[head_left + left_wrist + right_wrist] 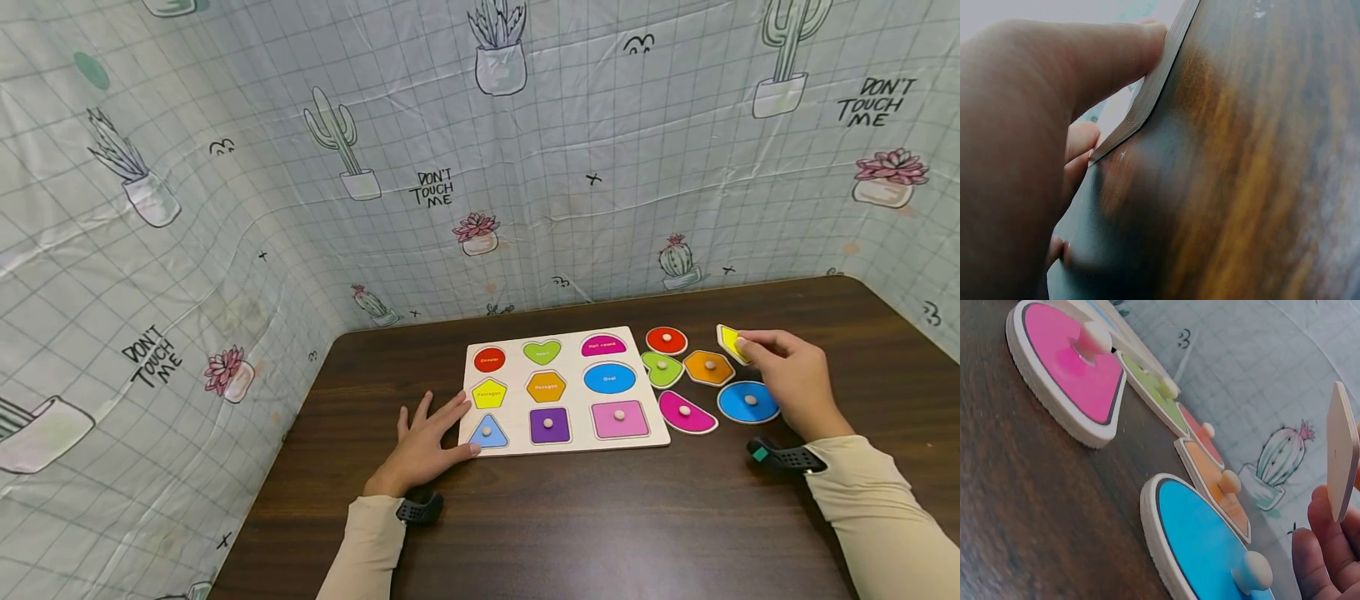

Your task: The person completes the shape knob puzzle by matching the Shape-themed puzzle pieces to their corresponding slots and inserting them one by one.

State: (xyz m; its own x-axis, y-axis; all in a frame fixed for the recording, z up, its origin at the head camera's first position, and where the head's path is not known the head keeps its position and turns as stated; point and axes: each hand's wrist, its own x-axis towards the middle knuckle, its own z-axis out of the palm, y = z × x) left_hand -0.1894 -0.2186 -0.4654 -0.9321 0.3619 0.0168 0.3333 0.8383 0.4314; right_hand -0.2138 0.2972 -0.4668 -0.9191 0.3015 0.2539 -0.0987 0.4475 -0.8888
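A pale wooden shape puzzle board (517,412) lies on the table. Its bottom row holds a light blue triangle (496,435), a purple square (560,434) and a pink rectangle (633,428), each with a knob. The recesses above show printed shapes, among them a yellow pentagon (489,398). With fingers spread, my left hand (426,444) rests at the board's lower left corner, its thumb touching the edge. My right hand (798,379) pinches a yellow puzzle piece (729,340), tilted up off the table; the right wrist view shows its bare wooden back (1340,456).
Loose knobbed pieces lie right of the board: a red circle (660,343), green heart (663,379), orange hexagon (701,377), magenta half round (693,421) and blue oval (738,408). The heart is against the board's edge. A cactus-print cloth (540,233) hangs behind the dark table (600,525).
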